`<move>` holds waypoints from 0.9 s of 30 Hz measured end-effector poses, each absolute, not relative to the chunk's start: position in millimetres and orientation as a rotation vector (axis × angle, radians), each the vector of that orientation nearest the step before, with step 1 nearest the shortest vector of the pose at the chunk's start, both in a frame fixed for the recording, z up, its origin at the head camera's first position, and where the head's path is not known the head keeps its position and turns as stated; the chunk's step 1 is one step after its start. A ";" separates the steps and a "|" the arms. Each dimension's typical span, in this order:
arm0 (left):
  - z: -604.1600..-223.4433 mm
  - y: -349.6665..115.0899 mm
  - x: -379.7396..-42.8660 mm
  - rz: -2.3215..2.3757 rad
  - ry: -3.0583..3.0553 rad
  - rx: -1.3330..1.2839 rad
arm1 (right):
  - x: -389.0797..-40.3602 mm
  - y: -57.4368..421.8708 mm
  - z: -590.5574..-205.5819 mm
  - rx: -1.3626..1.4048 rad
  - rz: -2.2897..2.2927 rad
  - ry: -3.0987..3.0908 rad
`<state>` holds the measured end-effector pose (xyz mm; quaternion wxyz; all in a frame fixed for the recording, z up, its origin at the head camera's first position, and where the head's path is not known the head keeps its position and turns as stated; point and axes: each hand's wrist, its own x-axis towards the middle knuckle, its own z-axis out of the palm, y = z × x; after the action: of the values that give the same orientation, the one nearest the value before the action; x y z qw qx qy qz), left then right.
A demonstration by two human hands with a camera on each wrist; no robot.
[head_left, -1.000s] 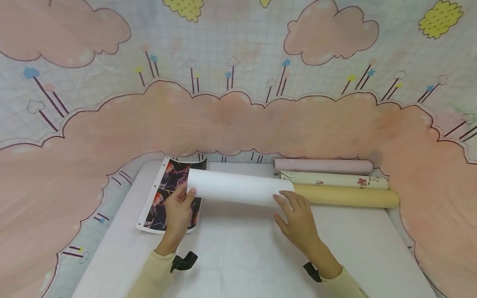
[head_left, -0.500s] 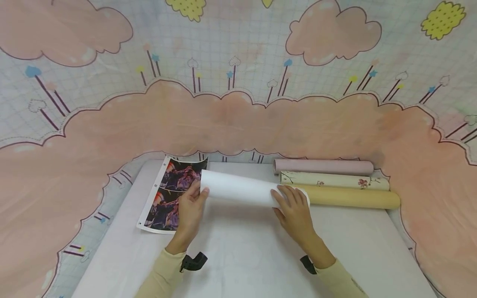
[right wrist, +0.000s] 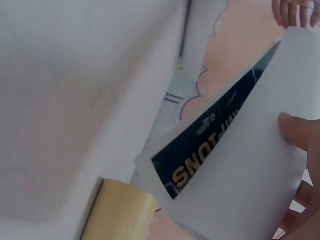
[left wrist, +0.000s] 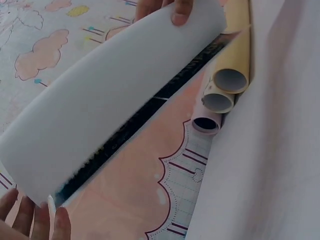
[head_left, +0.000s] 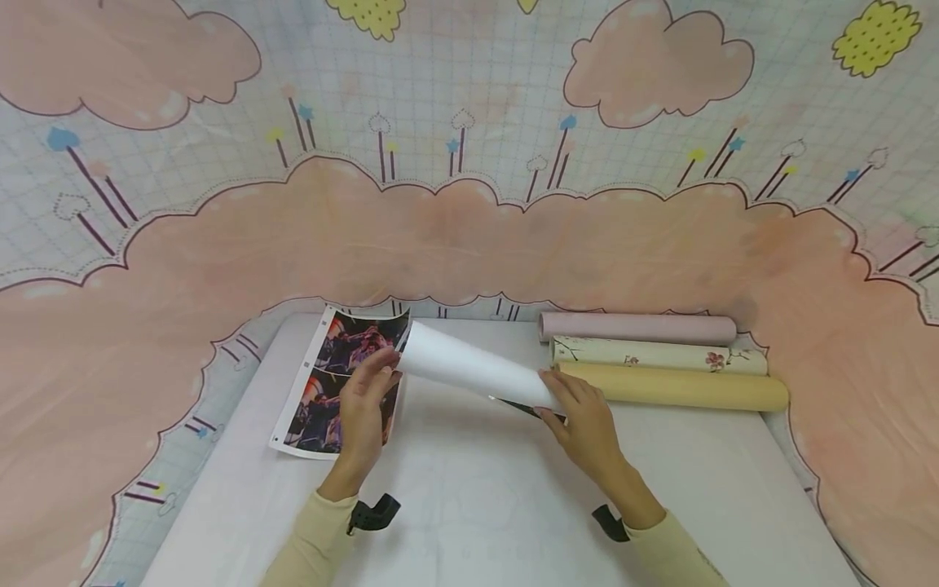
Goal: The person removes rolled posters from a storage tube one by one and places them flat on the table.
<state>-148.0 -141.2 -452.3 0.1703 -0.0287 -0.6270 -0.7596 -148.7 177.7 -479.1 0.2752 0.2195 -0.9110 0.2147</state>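
Note:
A rolled poster, white on its outside, is held tilted above the table with its left end higher. Its loose edge has lifted, and a dark printed inner side with gold letters shows in the right wrist view. My left hand holds the roll's left end by the fingertips, at the paper's edge. My right hand grips the right end, its thumb on the white side and the fingers around the other side. Left of the roll lies a poster sheet with two dark, colourful pictures.
Three rolls lie side by side at the table's back right: a pink one, a cream one with flowers and a yellow one. Behind the white table hangs a cloud-patterned cloth.
The roll has shifted right, then tilted with its left end up. Its dark printed edge has come into view. My right hand has closed on the right end; the left fingers have loosened somewhat.

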 end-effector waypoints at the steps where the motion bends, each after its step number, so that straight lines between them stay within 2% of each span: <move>1: -452.4 -141.5 -148.2 -2.153 -1.775 -0.076 | -148.5 177.7 -479.0 0.581 0.596 -2.458; 10: -456.8 -133.6 -149.7 -2.252 -1.777 0.017 | -145.4 176.8 -471.6 0.497 0.987 -2.538; 17: -465.6 -115.0 -147.2 -2.340 -1.974 -0.067 | -144.1 171.9 -471.3 0.378 1.385 -2.568; 27: -476.7 -83.1 -148.8 -2.453 -2.120 -0.173 | -142.3 158.7 -475.5 0.298 1.513 -2.605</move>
<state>-148.8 -83.1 -476.7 -0.0526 -0.0533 -0.6521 -0.7544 -142.3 158.7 -475.5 0.0572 0.0984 -0.8591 0.4990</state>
